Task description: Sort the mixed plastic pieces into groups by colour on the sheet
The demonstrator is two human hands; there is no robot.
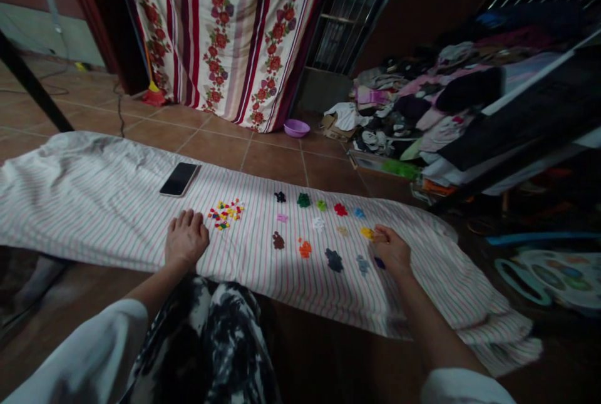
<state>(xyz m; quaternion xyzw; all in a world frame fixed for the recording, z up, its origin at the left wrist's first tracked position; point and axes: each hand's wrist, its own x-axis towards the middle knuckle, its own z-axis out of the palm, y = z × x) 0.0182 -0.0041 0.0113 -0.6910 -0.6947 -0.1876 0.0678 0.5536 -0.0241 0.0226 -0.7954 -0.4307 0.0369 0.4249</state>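
Yellow pile (pixel 367 233) on the striped cloth (pixel 263 269), at the right end of the middle row, next to the tan pile (pixel 342 231). Right hand (pixel 393 250) at its edge, thumb and fingers drawn together; cannot tell whether a piece is between them. Left hand (pixel 186 238) well apart from the right, palm down on the cloth, fingers loosely spread, just left of the mixed pile (pixel 226 213) of red, yellow, white and green bits. Sorted piles lie directly on the cloth. Far row: black pile (pixel 280 196), dark green pile (pixel 303 200), lime pile (pixel 321 205), red pile (pixel 340 209), blue pile (pixel 359 212). Middle row also has the pink pile (pixel 282 218) and white pile (pixel 318 223). Near row: brown pile (pixel 278 240), orange pile (pixel 305 248), dark grey pile (pixel 334 260), light grey pile (pixel 362 264), and the navy pile (pixel 379 262) beside the right hand. Phone (pixel 179 179) lies beyond the left hand, screen dark. Containers are on the floor (pixel 206 141): purple basin (pixel 297 128), mouth up, near the curtain (pixel 235 34); carton (pixel 339 129) with a white garment (pixel 346 114) at its top, inside or merely over it unclear, against the heaped clothes (pixel 399 97).
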